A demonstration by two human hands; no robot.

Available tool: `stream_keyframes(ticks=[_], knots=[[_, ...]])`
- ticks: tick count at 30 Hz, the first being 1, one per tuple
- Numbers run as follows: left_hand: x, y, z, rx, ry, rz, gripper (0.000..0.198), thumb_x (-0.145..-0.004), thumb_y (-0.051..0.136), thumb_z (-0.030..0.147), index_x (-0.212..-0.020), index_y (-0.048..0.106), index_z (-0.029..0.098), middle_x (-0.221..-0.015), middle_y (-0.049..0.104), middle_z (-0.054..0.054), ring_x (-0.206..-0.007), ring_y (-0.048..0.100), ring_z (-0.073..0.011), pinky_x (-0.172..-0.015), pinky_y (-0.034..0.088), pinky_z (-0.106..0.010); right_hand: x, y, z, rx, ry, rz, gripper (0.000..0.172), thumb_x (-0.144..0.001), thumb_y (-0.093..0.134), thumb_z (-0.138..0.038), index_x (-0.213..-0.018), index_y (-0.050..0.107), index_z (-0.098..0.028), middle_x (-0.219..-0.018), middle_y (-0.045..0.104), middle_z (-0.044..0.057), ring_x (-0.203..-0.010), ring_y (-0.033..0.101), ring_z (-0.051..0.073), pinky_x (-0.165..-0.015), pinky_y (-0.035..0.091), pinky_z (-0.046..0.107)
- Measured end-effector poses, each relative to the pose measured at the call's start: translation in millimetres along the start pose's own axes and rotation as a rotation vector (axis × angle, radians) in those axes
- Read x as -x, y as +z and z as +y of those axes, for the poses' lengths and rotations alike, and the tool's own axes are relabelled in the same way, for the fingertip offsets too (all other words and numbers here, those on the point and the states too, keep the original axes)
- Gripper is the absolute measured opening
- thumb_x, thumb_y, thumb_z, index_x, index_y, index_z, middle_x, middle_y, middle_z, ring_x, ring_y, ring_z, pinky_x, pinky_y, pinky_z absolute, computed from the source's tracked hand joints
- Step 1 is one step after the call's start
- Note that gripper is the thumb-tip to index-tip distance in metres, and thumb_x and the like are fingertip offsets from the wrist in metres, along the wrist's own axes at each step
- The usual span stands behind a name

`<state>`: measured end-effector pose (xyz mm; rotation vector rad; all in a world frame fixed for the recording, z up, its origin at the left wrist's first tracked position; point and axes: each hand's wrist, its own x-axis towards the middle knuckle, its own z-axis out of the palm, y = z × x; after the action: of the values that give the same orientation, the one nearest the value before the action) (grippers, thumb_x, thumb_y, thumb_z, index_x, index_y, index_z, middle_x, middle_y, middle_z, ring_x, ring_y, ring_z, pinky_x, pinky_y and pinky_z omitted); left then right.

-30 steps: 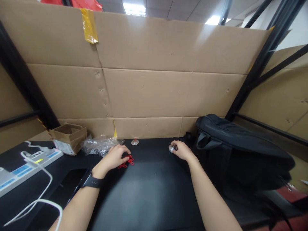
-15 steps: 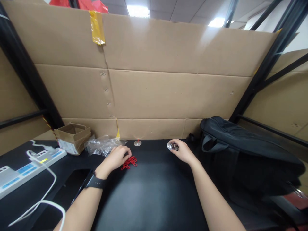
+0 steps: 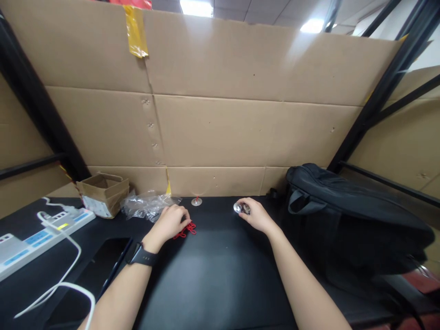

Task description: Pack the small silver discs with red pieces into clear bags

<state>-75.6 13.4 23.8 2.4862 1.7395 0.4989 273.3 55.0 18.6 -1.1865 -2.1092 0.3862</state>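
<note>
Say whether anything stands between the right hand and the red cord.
Besides the shiny piece it holds, nothing visible stands between the right hand and the red cord. The left hand is at the cord's opposite side; the clear disc sits farther back, off that path.

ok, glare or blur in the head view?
Head view: ceiling lights clipped, pale streak on the cardboard wall, sheen on the black tabletop. Head view: shiny item in the right hand too soft to identify; black bag dark, low-detail.
</note>
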Motion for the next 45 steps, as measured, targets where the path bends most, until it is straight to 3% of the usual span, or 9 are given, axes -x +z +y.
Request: stream_keyframes(ticks=[6,10,14,16,19,25,31,38,45], knots=[[1,-6.7,5,0.042,-0.008,0.085,0.017,-0.09,0.056,0.034,-0.086,0.07,0.025,-0.091,0.074,-0.004,-0.096,0.064,-0.0255,-0.091,0.04,-0.037,-1,12,-14,-0.124,0.003,0.017,0.037,-0.075,0.068,-0.014,-0.111,0.067,-0.024,-0.11,0.069,0.005,-0.094,0.063,0.019,-0.083,0.049,0.033],[1,-8.5,17,0.287,0.024,0.134,0.021,-0.093,0.053,0.037,-0.094,0.069,0.024,-0.093,0.075,-0.002,-0.084,0.068,-0.02,-0.083,0.046,-0.031,-1,32,-29,-0.397,0.045,-0.029,0.041,-0.076,0.07,-0.019,-0.117,0.063,-0.024,-0.116,0.067,0.006,-0.098,0.064,0.02,-0.079,0.052,0.033],[-2,-1.0,29,0.52,0.064,0.185,0.027,-0.093,0.056,0.037,-0.111,0.072,0.025,-0.109,0.074,-0.004,-0.097,0.068,-0.0204,-0.09,0.049,-0.03,1,50,-49,-0.68,0.05,-0.086,0.044,-0.078,0.071,-0.024,-0.121,0.059,-0.025,-0.125,0.063,0.008,-0.109,0.063,0.021,-0.084,0.054,0.035],[-5,5.5,36,0.597,0.086,0.203,0.027,-0.093,0.056,0.036,-0.111,0.074,0.025,-0.113,0.073,-0.005,-0.105,0.066,-0.0217,-0.097,0.048,-0.033,3,56,-59,-0.771,0.049,-0.09,0.046,-0.079,0.072,-0.024,-0.122,0.056,-0.026,-0.127,0.06,0.008,-0.11,0.064,0.021,-0.086,0.054,0.035],[-8,15.5,46,0.76,0.048,0.209,0.028,-0.094,0.055,0.039,-0.105,0.074,0.022,-0.106,0.075,-0.006,-0.099,0.068,-0.0217,-0.094,0.051,-0.034,7,63,-72,-0.855,0.052,-0.077,0.05,-0.08,0.073,-0.025,-0.125,0.053,-0.028,-0.129,0.057,0.009,-0.107,0.066,0.02,-0.087,0.054,0.034],[-10,24.1,61,1.11,0.013,0.201,0.026,-0.088,0.065,0.039,-0.099,0.07,0.015,-0.097,0.075,-0.009,-0.09,0.071,-0.0205,-0.088,0.055,-0.034,13,70,-82,-0.874,0.037,-0.049,0.056,-0.082,0.073,-0.028,-0.132,0.048,-0.028,-0.128,0.054,0.009,-0.104,0.068,0.021,-0.088,0.055,0.035],[-8,23.4,64,1.094,-0.06,0.22,0.025,-0.078,0.076,0.039,-0.087,0.072,0.015,-0.091,0.077,-0.01,-0.085,0.073,-0.0224,-0.085,0.057,-0.036,13,67,-84,-0.842,-0.009,-0.014,0.051,-0.084,0.071,-0.029,-0.131,0.051,-0.029,-0.13,0.053,0.009,-0.106,0.067,0.021,-0.086,0.057,0.034],[-10,33.2,59,1.12,-0.026,0.223,0.026,-0.08,0.075,0.04,-0.082,0.066,0.016,-0.091,0.077,-0.01,-0.09,0.073,-0.0234,-0.087,0.056,-0.037,15,63,-91,-0.7,-0.078,0.011,0.046,-0.082,0.072,-0.025,-0.125,0.056,-0.028,-0.129,0.054,0.009,-0.104,0.067,0.022,-0.083,0.057,0.035],[-10,35.1,58,1.045,0.021,0.166,0.027,-0.086,0.068,0.04,-0.099,0.072,0.016,-0.1,0.077,-0.01,-0.091,0.072,-0.0222,-0.088,0.055,-0.034,16,60,-95,-0.629,-0.089,0.041,0.046,-0.081,0.072,-0.022,-0.124,0.057,-0.028,-0.126,0.057,0.008,-0.099,0.068,0.02,-0.079,0.057,0.033]])
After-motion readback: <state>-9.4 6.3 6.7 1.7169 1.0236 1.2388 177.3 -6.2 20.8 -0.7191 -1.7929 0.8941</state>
